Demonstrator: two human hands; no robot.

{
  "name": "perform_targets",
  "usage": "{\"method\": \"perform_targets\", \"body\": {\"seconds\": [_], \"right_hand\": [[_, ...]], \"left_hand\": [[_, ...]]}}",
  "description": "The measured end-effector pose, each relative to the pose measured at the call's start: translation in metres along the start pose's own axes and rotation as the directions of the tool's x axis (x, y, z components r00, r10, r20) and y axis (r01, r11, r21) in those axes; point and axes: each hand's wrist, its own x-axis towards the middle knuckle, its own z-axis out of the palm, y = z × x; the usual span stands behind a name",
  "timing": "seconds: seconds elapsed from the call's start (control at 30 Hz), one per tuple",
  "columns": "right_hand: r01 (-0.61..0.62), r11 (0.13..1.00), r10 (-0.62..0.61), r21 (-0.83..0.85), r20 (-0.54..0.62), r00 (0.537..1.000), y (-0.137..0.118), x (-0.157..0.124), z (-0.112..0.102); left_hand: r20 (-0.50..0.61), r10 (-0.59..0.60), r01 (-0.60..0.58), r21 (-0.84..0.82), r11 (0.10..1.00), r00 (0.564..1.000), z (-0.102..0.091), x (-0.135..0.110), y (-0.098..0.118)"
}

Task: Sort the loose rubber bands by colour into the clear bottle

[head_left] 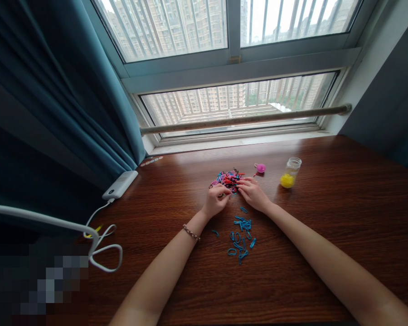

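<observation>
A heap of small mixed-colour hair ties point(227, 179), pink, red, blue and black, lies on the brown table. My left hand point(216, 201) is at the heap's near left edge, thumb and fingertips pinched together. Whatever may be between them is too small to make out, though a blue bit shows close by. On the heap's right side rests my right hand point(254, 194), its fingers stretched out and touching the ties. Nearer to me, between my forearms, several blue hair ties point(243, 224) are spread loosely, a few apart from the rest.
Right of the heap stands a clear jar point(293, 168) with yellow ties at its bottom. A round pink lid point(260, 168) lies behind my right hand. At the left are a white power bank point(120, 185) with a cable and a white curved stand point(54, 218). A window point(241, 99) is behind.
</observation>
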Motion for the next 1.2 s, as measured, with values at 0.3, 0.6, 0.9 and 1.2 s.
{"method": "perform_targets", "body": {"seconds": [0.3,0.6,0.9,1.2], "right_hand": [[-0.014,1.000,0.014,0.021,-0.043,0.999,0.006,0.000,0.004],[-0.106,0.967,0.154,0.232,-0.198,0.968,0.004,0.003,-0.004],[-0.197,0.872,0.313,0.448,-0.201,0.928,-0.005,0.004,-0.019],[-0.383,0.630,0.203,0.676,0.333,0.921,-0.014,0.002,-0.023]], "left_hand": [[0.178,0.174,-0.186,0.053,0.981,0.968,0.009,-0.002,0.002],[-0.073,-0.057,0.083,0.438,0.895,0.996,-0.002,0.001,-0.017],[-0.014,-0.107,0.099,0.503,0.858,0.994,0.002,-0.002,-0.023],[-0.019,-0.161,0.153,0.451,0.879,0.987,0.000,-0.001,-0.025]]}}
